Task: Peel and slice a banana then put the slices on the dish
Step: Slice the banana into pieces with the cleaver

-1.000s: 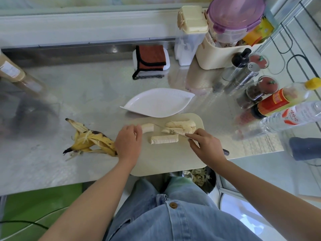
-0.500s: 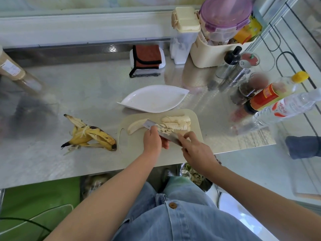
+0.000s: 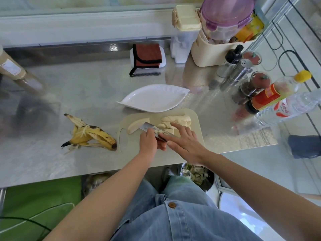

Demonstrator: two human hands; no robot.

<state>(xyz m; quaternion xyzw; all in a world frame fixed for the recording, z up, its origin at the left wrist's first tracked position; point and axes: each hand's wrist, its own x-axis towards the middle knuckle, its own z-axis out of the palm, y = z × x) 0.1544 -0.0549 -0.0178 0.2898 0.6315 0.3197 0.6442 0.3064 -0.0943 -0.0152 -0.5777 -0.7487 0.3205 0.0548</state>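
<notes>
A beige cutting board (image 3: 197,131) lies at the counter's front edge. On it are a curved piece of peeled banana (image 3: 137,126) and a pile of cut banana pieces (image 3: 177,119). A knife (image 3: 147,126) lies slantwise over the board with bits of banana on its blade. My left hand (image 3: 149,142) grips the knife near its handle. My right hand (image 3: 185,141) lies over the blade with straight fingers that touch the banana bits. The white leaf-shaped dish (image 3: 152,100) stands just behind the board with nothing on it.
The banana peel (image 3: 90,134) lies left of the board. Oil and water bottles (image 3: 278,94), shakers and a cream basket (image 3: 213,53) crowd the right and back right. A sponge on a holder (image 3: 147,56) sits at the back. A bin (image 3: 196,174) stands under the counter edge.
My left hand left the banana piece and took hold of the knife. My right hand let go of the knife and now lies with straight fingers on the blade.
</notes>
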